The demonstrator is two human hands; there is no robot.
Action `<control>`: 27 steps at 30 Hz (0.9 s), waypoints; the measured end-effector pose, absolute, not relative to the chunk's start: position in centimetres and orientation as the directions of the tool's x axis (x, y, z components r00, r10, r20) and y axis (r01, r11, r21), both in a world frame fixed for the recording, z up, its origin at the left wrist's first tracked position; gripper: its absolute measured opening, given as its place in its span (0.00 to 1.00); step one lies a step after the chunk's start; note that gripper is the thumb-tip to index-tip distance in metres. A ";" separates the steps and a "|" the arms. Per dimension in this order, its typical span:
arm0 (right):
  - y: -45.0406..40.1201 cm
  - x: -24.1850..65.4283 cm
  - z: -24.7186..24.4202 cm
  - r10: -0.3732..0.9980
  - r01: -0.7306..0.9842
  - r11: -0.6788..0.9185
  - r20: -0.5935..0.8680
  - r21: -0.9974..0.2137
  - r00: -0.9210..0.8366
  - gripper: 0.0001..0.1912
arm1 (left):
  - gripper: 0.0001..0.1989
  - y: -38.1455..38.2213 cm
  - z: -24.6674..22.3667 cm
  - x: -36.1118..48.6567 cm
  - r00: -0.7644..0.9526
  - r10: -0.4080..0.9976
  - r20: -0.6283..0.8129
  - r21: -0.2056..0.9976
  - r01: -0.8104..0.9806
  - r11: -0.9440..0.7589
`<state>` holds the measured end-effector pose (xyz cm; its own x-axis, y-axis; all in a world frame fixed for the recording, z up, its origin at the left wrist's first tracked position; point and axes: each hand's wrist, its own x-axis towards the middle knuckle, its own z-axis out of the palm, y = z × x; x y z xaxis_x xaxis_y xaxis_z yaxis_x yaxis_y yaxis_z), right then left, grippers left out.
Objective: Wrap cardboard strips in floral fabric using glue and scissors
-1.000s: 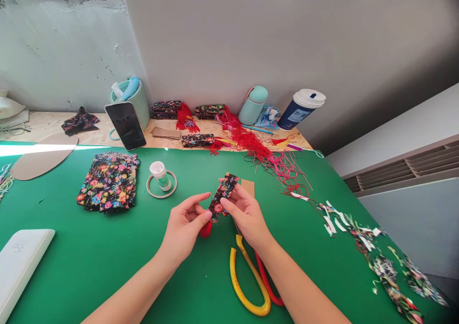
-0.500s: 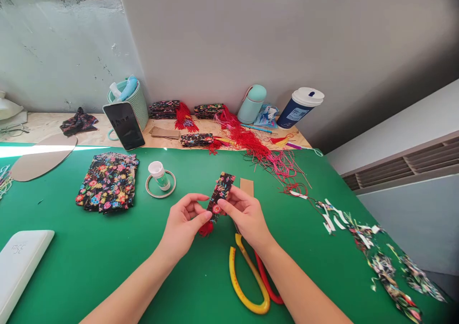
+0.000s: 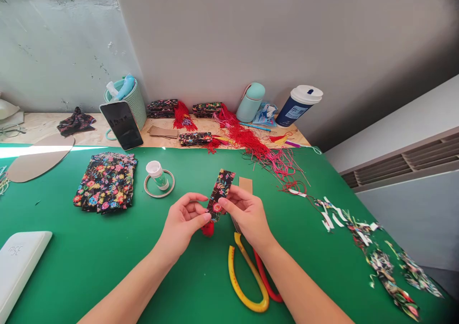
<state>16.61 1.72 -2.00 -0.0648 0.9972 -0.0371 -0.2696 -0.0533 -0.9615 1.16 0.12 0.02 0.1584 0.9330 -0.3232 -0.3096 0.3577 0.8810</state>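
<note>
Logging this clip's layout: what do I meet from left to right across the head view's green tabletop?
White device, floral fabric stack, small white bottle, left hand, floral strip, right hand, scattered scraps.

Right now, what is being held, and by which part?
A floral strip: the left hand pinches its lower end, the right hand its right edge.

One left hand, one right hand: two. Strip in hold, one. Scissors, one pair. Bundles, three. Fabric stack, one; layers not countable. One each: phone, basket, flask, cup, bottle, ring, oval board, dark cloth, wipes pack, white block. Glasses, one pair. Red tassels, many, too tangled to number. White scraps, several, overlapping; exact tally unclear.
</note>
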 end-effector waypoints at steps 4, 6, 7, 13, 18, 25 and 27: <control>1.7 16.7 -1.9 0.996 -0.273 -0.077 -0.061 -0.959 -0.069 0.08 | 0.18 0.1 -0.1 1.2 0.161 0.933 -0.322 0.873 -0.330 0.359; 1.6 16.8 -1.7 0.994 -0.269 -0.095 -0.076 -0.958 -0.080 0.08 | 0.17 0.0 -0.1 1.3 0.167 0.933 -0.319 0.885 -0.300 0.356; 1.6 16.8 -1.6 0.993 -0.268 -0.100 -0.080 -0.958 -0.086 0.08 | 0.16 -0.1 -0.1 1.3 0.172 0.933 -0.316 0.893 -0.276 0.354; 1.2 16.4 -1.2 0.992 -0.224 -0.079 -0.054 -0.971 -0.118 0.07 | 0.11 -0.3 -0.2 1.3 0.171 0.946 -0.275 0.940 -0.157 0.302; 1.4 16.5 -1.8 0.994 -0.195 -0.062 -0.042 -0.979 -0.106 0.09 | 0.10 -0.3 -0.7 1.3 0.132 0.963 -0.233 0.961 -0.120 0.249; 1.4 17.2 -1.6 0.994 -0.159 -0.053 -0.037 -0.986 -0.103 0.11 | 0.08 -0.5 -0.3 1.4 0.208 0.959 -0.194 0.956 -0.177 0.232; 1.3 17.1 -1.3 0.995 -0.138 -0.052 -0.039 -0.989 -0.095 0.12 | 0.09 -0.5 -0.2 1.4 0.237 0.947 -0.217 0.943 -0.198 0.266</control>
<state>17.12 1.27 -1.31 -0.0954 0.9947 -0.0386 -0.1378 -0.0516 -0.9891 1.38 -0.49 -0.16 0.2371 0.9469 -0.2173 -0.1983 0.2661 0.9433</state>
